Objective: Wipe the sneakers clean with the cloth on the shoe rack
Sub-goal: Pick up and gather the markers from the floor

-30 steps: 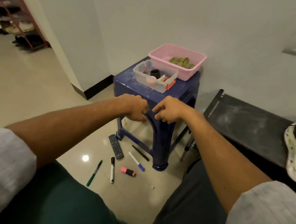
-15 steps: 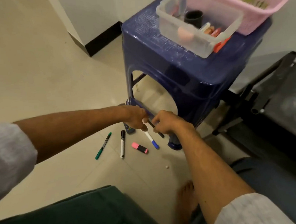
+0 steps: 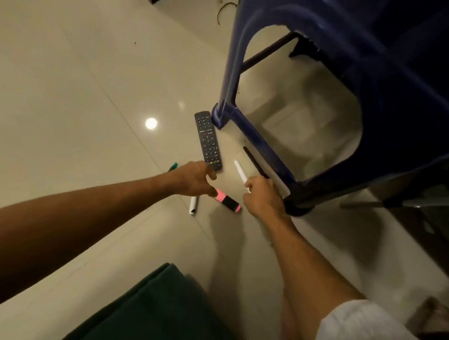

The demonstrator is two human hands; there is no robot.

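No sneakers, cloth or shoe rack show in the head view. Both my hands are low over the tiled floor beside a blue plastic stool (image 3: pixel 229 82). My left hand (image 3: pixel 193 180) is spread, its thumb by the lower end of a black remote (image 3: pixel 208 141) and its fingertips at the tip of a pink highlighter (image 3: pixel 228 202). The curled fingers of my right hand (image 3: pixel 262 195) pinch the lower end of a white marker (image 3: pixel 240 172), which lies on the floor next to a black pen (image 3: pixel 253 161).
A green pen (image 3: pixel 173 166) peeks out behind my left hand and a white marker with a black end (image 3: pixel 193 205) lies under it. Dark green fabric (image 3: pixel 149 321) fills the lower left. A dark metal frame (image 3: pixel 406 203) runs along the right. Open tile lies to the left.
My head has tipped further down and the stool top with its bins has left the view. Both hands dropped from the stool's rail to the pens on the floor.
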